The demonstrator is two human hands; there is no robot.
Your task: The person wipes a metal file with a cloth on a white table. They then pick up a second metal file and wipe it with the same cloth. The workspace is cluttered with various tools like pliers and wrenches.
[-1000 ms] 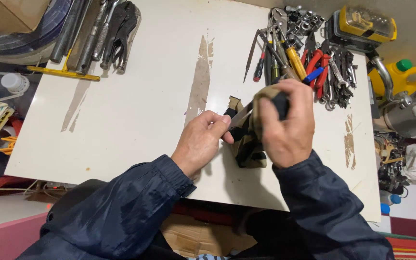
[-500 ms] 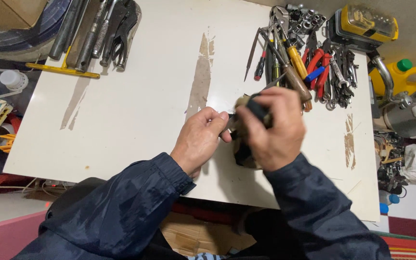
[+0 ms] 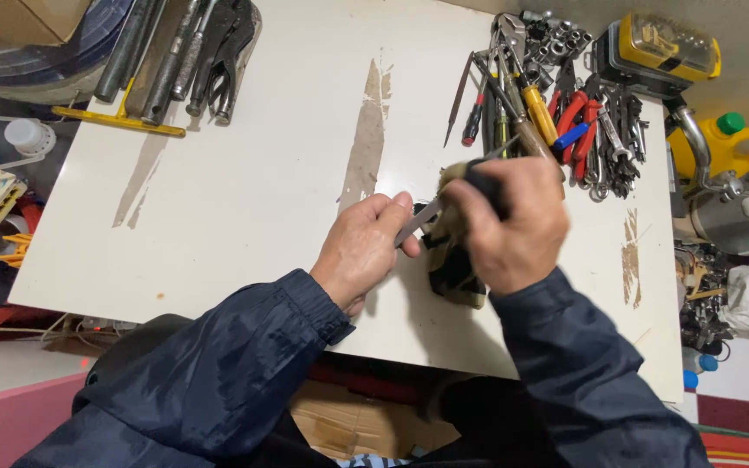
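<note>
The left grip (image 3: 364,251) is pinched shut on the tip of a thin metal tool (image 3: 418,221), fingers curled and the heel of the hand low over the bench (image 3: 244,199) near its front edge. The right grip (image 3: 513,224) is clenched on a dark rag (image 3: 454,264) wrapped round the tool's other end, the rag's tail hanging to the bench just below. To wipe well, I judge the left pinch should stay firm and steady while the right hand draws the rag along the shaft, away from the fingers. The tool pile (image 3: 556,113) lies at the back right corner. Against half a second ago, the right hand has risen and turned, and more of the shaft shows between the hands.
</note>
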